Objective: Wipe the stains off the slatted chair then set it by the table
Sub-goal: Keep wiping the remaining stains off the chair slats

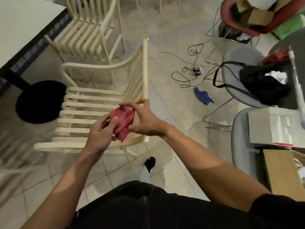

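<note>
Slatted chair [85,111] stands on the tiled floor [173,116] beneath my hands. My left hand [100,134] and right hand [145,119] both pinch the soft pink cloth [123,123]. The frame looks rigid and fairly light; I'd lift it by the backrest rail [145,68]. The bench [24,22] is beyond, to the left.

Left of the slatted chair [85,111], the table [24,22] is cut off; the cloth [123,123] hides some slats; stains unreadable.
</note>
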Motion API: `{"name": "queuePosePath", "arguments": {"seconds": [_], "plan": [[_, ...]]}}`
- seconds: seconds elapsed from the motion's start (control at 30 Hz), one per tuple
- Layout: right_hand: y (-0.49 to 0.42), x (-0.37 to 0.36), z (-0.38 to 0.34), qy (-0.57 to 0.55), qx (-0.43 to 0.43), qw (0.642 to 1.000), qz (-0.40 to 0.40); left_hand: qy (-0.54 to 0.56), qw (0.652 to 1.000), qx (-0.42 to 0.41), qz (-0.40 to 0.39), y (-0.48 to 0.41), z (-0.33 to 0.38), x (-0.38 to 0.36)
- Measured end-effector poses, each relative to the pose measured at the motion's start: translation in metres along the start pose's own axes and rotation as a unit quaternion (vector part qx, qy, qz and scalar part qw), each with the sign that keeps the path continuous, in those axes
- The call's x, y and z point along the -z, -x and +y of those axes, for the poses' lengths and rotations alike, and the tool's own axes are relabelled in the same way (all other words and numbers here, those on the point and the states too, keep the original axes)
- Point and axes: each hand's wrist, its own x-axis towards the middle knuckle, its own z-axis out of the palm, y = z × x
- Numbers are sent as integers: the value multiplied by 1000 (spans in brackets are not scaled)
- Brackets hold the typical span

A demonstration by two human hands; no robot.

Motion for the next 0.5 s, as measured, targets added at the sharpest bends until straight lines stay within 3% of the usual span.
{"name": "queuePosePath", "arguments": {"seconds": [0.17, 0.3, 0.5], "plan": [[-49, 33, 19, 30, 15, 998, -60, 44, 998, 26, 42, -32, 8, -16], [-86, 64, 33, -103, -24, 987, -125, 28, 995, 60, 73, -67, 17, -30], [-138, 113, 24, -194, -100, 944, -249, 19, 989, 50, 136, -100, 47, -50]]}}
